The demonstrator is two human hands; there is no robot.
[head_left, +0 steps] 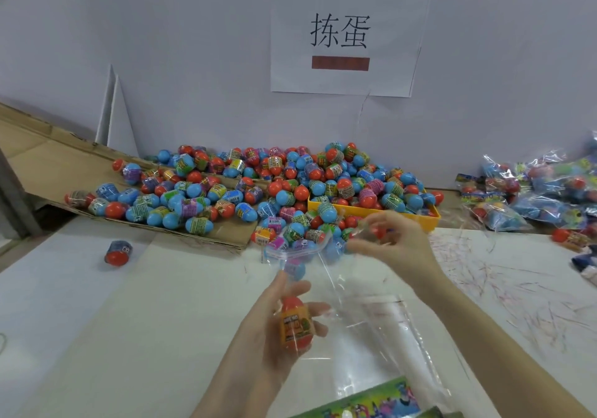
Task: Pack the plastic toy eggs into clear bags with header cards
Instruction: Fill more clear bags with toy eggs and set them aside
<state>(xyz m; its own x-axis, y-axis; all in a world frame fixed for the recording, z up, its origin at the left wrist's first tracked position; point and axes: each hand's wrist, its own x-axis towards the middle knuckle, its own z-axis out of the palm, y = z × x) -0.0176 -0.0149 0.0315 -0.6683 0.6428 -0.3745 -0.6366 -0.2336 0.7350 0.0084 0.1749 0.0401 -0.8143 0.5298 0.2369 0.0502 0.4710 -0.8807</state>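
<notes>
Eggs (258, 188) heaped across the counter (129, 304). Left hand (277, 330) grips an orange egg (294, 327); right hand (394, 243) pinches the clear bag (361, 330) mouth.

A pale lavender-grey wall (193, 29) closes off the far side of my worktop (113, 337), a white surface lit evenly from above with only soft shadows. A white paper sign (349, 71) hangs on the wall ahead of me, printed with two large black Chinese characters and two brown-red bars. To my left, flattened brown cardboard (42, 156) slopes down from the wall onto the worktop, with a folded white board (118, 120) propped upright behind it. Thin scraps of plastic strip (504, 291) litter the worktop on my right.
</notes>
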